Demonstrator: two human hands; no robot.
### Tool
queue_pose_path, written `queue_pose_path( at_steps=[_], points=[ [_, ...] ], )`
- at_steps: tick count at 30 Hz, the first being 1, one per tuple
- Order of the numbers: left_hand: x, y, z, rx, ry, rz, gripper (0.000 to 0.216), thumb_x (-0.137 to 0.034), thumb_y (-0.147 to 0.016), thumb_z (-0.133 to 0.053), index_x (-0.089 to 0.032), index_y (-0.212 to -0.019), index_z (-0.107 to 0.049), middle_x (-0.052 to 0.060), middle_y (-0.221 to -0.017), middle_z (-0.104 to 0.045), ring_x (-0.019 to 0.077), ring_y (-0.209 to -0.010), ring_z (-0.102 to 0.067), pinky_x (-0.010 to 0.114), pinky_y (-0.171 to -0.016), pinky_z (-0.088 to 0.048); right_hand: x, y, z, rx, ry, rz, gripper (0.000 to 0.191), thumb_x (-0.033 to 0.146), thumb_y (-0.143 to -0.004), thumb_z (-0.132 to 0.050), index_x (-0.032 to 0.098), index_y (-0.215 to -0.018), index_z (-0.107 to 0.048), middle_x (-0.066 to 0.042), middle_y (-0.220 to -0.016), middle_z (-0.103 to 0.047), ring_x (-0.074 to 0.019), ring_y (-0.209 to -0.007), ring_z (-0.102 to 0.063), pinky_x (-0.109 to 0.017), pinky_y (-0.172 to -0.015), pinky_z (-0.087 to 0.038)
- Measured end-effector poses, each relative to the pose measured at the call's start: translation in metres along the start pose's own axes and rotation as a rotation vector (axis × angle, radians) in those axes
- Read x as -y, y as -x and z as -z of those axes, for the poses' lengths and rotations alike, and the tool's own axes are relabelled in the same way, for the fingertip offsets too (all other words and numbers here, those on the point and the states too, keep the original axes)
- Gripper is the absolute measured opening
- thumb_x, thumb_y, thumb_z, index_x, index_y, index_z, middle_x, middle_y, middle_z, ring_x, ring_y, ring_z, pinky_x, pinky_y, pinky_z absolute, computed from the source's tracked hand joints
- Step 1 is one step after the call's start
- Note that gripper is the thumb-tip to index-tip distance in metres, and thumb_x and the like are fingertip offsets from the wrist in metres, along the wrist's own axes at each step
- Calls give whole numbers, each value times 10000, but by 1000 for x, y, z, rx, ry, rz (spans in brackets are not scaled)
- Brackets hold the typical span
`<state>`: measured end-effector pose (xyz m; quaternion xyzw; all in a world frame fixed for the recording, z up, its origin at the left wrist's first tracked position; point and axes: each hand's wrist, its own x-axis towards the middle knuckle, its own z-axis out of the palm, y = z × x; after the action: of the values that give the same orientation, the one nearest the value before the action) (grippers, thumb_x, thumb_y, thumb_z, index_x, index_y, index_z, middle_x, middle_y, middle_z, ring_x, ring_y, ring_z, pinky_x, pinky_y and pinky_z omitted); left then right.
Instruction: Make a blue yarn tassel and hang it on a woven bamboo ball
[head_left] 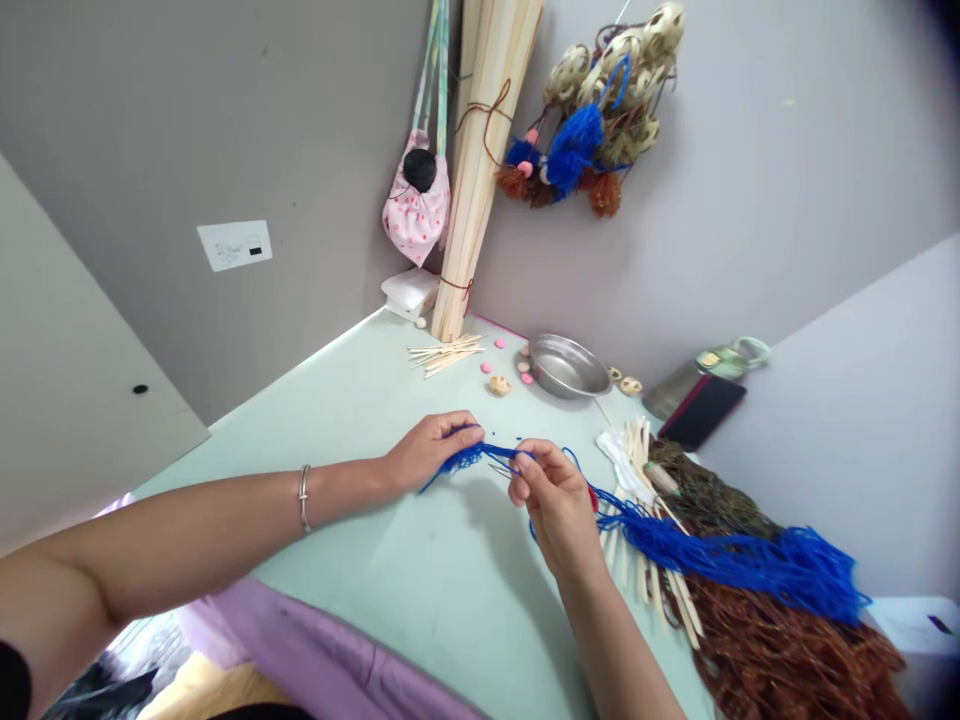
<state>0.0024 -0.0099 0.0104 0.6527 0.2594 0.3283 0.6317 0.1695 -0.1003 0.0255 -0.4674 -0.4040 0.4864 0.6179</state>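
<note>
- Clearly, the relation that matters is the short span of bright blue, thin yarn strands (501, 451) drawn between the two hands, above the pale green desk (450, 610).
- Its long axis runs roughly from side to side, from the left hand (433, 450) across to the right hand (559, 500), with the gap between them small.
- The left hand grips a bunched part of the strands between thumb and fingers; a loose end pokes out below it, toward the person's left.
- The right hand pinches the other end between thumb and fingertips, so neither hand is free.
- Farther right, a long blue yarn hank (735, 560) lies across pale, thin wooden sticks (639, 445) and a shaggy reddish-brown fibre heap (787, 650); the right hand is much the nearer to it.
- A slim grey metal point (501, 471) shows just beside the right fingertips, and a small red piece (593, 497) peeks out behind that hand; they may belong to one tool, perhaps scissors, but the hand covers what lies between.
- The left fingers hide much of the bunch, so its knots or folds cannot be made out.
- Whether the held strands join the hank is also hard to tell, as the right hand blocks the crossing.
</note>
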Motion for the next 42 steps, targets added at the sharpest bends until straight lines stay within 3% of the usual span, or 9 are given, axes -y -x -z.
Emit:
queue_pose_path(
  at_steps=[4, 9, 13, 17, 21, 25, 29, 35, 42],
  points=[
    [8, -12, 8, -105, 35, 26, 310, -451, -815, -611, -167, -748, -505, -43, -672, -489, 96, -613, -441, 232, -618, -351, 4, -2, 1, -36, -86, -16, 137, 263, -778, -766, 196, -858, -677, 43, -665, -546, -45, -509, -445, -177, -497, -369],
    [12, -11, 12, -259, -110, -108, 195, -346, -833, -613, -172, -890, -545, 23, -918, -574, 168, -927, -554, 307, -902, -411, 1, -4, 4, -73, 28, 24, 138, 285, -799, -741, 195, -872, -667, 36, -670, -567, -61, -520, -469, -197, -514, -376],
    [2, 8, -2, -141, -66, -285, 188, -338, -918, -513, -183, -1024, -527, 76, -1084, -573, 200, -1117, -532, 345, -1019, -384, -3, 1, -7, 41, 242, 30, 126, 294, -822, -704, 184, -857, -654, 30, -631, -581, -89, -521, -503, -225, -521, -390],
    [-2, 22, -16, 171, 4, -255, 295, -347, -927, -508, -190, -1171, -459, 90, -1111, -568, 169, -933, -596, 329, -883, -465, -4, 5, -19, 74, 289, 70, 107, 285, -829, -683, 186, -852, -648, 42, -600, -557, -89, -514, -481, -224, -514, -385],
    [3, 18, -17, 210, -58, -88, 344, -321, -896, -543, -203, -1205, -452, 43, -1009, -593, 136, -799, -577, 282, -770, -455, -3, 3, -13, -1, 268, 108, 124, 297, -826, -696, 193, -878, -654, 35, -640, -584, -90, -535, -506, -225, -529, -397],
    [2, 11, -12, 303, -149, -20, 156, -268, -901, -466, -175, -966, -573, 8, -834, -617, 126, -734, -534, 246, -705, -413, -3, -1, -3, -64, 245, 98, 136, 306, -825, -709, 192, -875, -655, 29, -641, -610, -84, -536, -515, -220, -549, -402],
    [3, 8, -13, 277, -20, 42, 77, -187, -842, -459, -174, -877, -526, 24, -871, -628, 137, -793, -565, 244, -714, -415, -6, -2, 0, -51, 172, 46, 158, 325, -819, -718, 194, -877, -652, 40, -604, -581, -86, -530, -511, -217, -545, -404],
    [-1, 8, -9, 272, 123, 197, 276, -120, -720, -450, -198, -982, -493, -37, -732, -550, 81, -518, -390, 216, -514, -303, -9, -3, -1, -32, 162, -3, 162, 330, -823, -718, 189, -867, -652, 20, -708, -610, -71, -533, -503, -208, -530, -375],
    [-7, 5, -7, 144, 153, 213, 207, -386, -840, -527, -180, -857, -538, -49, -685, -460, 62, -499, -298, 216, -481, -208, -10, -3, -2, -80, 141, -31, 196, 352, -800, -736, 191, -868, -649, 26, -694, -574, -78, -538, -477, -219, -533, -355]
  ],
)
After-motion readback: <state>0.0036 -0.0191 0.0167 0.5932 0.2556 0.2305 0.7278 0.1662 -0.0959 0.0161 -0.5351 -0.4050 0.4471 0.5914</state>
